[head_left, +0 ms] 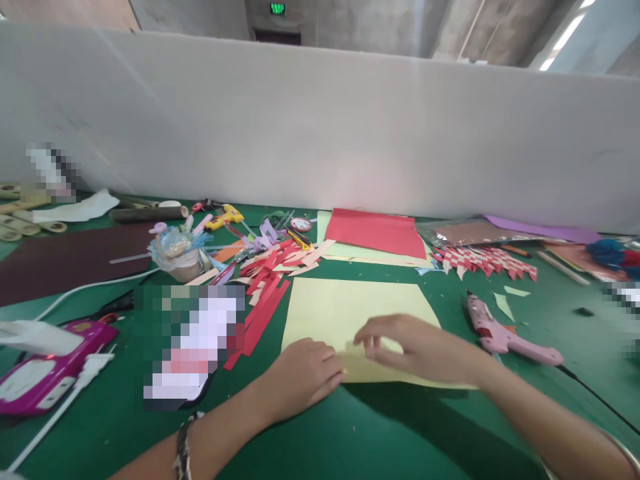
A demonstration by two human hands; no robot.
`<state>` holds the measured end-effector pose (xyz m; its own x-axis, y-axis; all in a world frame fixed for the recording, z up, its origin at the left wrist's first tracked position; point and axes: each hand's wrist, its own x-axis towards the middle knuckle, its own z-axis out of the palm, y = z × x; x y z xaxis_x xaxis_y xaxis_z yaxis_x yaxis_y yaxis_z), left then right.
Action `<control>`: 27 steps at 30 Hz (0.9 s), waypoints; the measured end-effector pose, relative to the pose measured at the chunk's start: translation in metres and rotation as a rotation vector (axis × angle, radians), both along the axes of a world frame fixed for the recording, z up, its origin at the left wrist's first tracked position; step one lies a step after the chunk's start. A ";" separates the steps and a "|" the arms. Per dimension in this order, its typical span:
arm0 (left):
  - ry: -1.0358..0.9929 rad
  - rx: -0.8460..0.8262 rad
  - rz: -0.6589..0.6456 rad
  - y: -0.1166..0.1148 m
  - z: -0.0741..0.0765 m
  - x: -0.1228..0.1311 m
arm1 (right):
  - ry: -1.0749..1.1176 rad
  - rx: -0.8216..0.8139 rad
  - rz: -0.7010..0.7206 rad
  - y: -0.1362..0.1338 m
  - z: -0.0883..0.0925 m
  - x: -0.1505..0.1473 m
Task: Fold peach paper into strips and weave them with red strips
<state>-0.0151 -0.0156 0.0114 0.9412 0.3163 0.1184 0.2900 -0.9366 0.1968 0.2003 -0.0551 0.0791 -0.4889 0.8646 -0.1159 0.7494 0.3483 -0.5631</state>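
Note:
A pale yellow paper sheet [345,313] lies flat on the green table [380,433] in front of me. My left hand [303,377] rests on the sheet's near edge, fingers curled and pressed down on the paper. My right hand [415,347] hovers over the same near edge, fingertips bent down and pinching at the paper beside the left hand. A bracelet shows on my left wrist.
A pink glue gun [505,333] lies right of the sheet, cord trailing. Red paper strips [265,293] are scattered to the left, a red sheet [375,232] behind, a woven red-white strip [487,260] at right. A yellow glue gun [225,217] and a purple device [45,373] sit left. A white partition stands behind.

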 end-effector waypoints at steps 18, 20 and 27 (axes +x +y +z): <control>0.081 0.072 0.038 0.005 -0.004 0.006 | -0.322 0.403 -0.148 -0.046 -0.073 0.013; 0.085 0.062 0.053 0.005 -0.004 0.006 | -0.372 0.457 -0.123 -0.043 -0.073 0.015; 0.067 0.059 0.087 0.005 -0.006 0.008 | -0.458 0.519 -0.079 -0.037 -0.080 0.019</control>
<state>-0.0073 -0.0104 0.0055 0.9169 0.3918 0.0767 0.3816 -0.9166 0.1195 0.2191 -0.0924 -0.0014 -0.4226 0.8951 0.1426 0.9060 0.4213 0.0401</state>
